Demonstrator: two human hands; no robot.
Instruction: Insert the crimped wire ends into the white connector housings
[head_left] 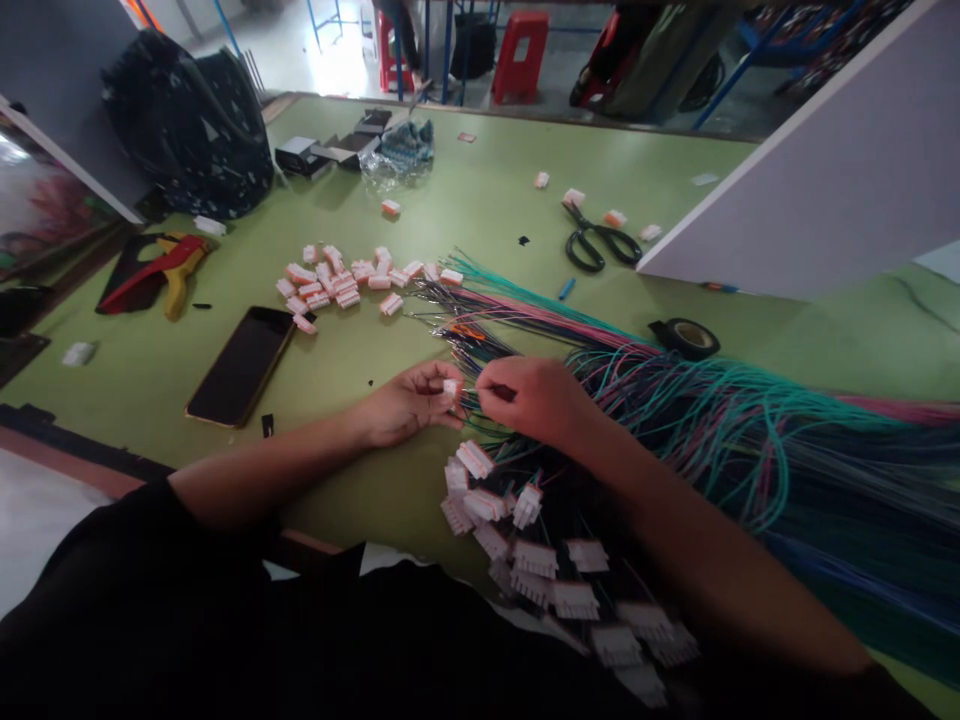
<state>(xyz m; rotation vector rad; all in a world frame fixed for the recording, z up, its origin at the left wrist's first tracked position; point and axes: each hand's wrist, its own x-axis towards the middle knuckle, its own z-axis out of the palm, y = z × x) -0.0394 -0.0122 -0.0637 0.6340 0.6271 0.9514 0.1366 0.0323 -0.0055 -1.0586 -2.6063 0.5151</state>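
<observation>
Between the fingers of my left hand is a small white and orange connector housing. My right hand is pinched just right of it, on a thin wire whose end points at the housing; whether the tip sits inside I cannot make out. Loose wire ends fan out behind both hands. A pile of loose connector housings lies beyond my left hand. Below my right hand, several connectors with wires are heaped near the table's front edge.
A long bundle of green, pink and dark wires covers the right side. Around the green table lie a phone, black scissors, black tape and a red-yellow tool. A dark bag and white panel stand behind.
</observation>
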